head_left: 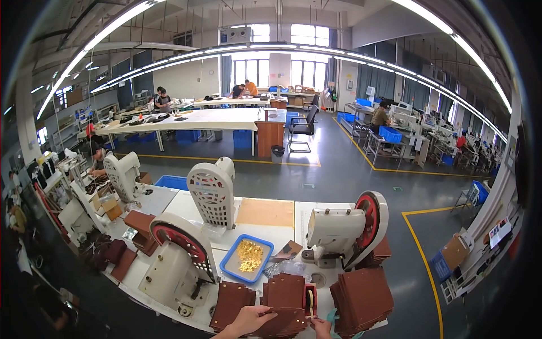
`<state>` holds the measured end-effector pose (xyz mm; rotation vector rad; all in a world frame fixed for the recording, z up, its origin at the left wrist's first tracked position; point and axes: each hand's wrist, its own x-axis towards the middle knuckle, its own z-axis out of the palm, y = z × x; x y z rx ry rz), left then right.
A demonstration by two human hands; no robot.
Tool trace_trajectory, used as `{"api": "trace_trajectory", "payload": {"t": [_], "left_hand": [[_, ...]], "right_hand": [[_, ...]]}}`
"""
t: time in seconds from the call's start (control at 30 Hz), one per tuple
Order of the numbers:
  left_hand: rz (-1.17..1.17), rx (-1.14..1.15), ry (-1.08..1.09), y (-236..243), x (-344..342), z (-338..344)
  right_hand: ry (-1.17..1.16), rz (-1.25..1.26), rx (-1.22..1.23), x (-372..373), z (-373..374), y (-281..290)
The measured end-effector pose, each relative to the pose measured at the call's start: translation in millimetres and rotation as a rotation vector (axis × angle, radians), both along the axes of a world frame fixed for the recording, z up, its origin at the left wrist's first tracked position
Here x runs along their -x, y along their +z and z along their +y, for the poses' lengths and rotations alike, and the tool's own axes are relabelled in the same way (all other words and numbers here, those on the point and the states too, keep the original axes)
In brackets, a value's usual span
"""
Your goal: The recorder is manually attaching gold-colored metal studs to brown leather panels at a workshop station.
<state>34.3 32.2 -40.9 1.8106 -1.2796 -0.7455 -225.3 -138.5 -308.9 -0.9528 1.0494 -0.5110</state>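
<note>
Left hand: fingers are pinching a brown panel.
Brown panel: is extending rightward from those fingers.
Right hand: cannot tell what its fingers are gripping.
Red holder: is standing just beyond them.

Two bare hands were shown at the lower edge of the head view. By the L hand, slim fingers of tapered shape were presented, w/ the wrist & the visible pt. of the forearm left uncovered as far as the frame edge. The R hand was seen only in pt., being cropped by the same edge; its fingers were likewise ungloved. Fine detail, e.g. nails, knuckle creases, etc., was rendered too small to be resolved.
</note>
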Motion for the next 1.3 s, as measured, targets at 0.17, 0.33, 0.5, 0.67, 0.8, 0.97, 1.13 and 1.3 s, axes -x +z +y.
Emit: {"api": "trace_trajectory", "payload": {"t": [0.17, 0.33, 0.5, 0.67, 0.8, 0.97, 1.13, 1.3], "left_hand": [[0.043, 0.035, 0.059, 9.5, 4.2, -1.3], [0.063, 0.043, 0.115, 16.4, 4.4, -0.1], [0.082, 0.058, 0.130, 14.0, 3.0, -2.4], [0.107, 0.088, 0.110, 15.3, 1.1, -8.8], [0.143, 0.118, 0.105, 20.3, -1.0, -15.5], [0.206, 0.145, 0.141, 27.3, -0.7, -20.2], [0.217, 0.198, 0.141, 36.2, -0.4, -26.4], [0.027, 0.259, 0.261, 43.1, -17.3, -34.5]], "right_hand": [[-0.334, 0.065, 0.003, -5.0, 2.0, -22.1], [-0.263, 0.188, 0.114, -8.4, 4.4, -11.3], [-0.240, 0.383, 0.199, -15.7, 6.4, 7.9], [-0.280, 0.401, 0.443, -19.8, 8.8, 12.8], [-0.249, 0.461, 0.532, -15.4, 6.7, 11.1], [-0.155, 0.580, 0.516, -12.8, 11.2, 33.2], [-0.244, 0.693, 0.550, 9.3, 14.1, -5.2], [-0.572, 0.173, 0.215, -5.6, 0.1, 59.0]]}}
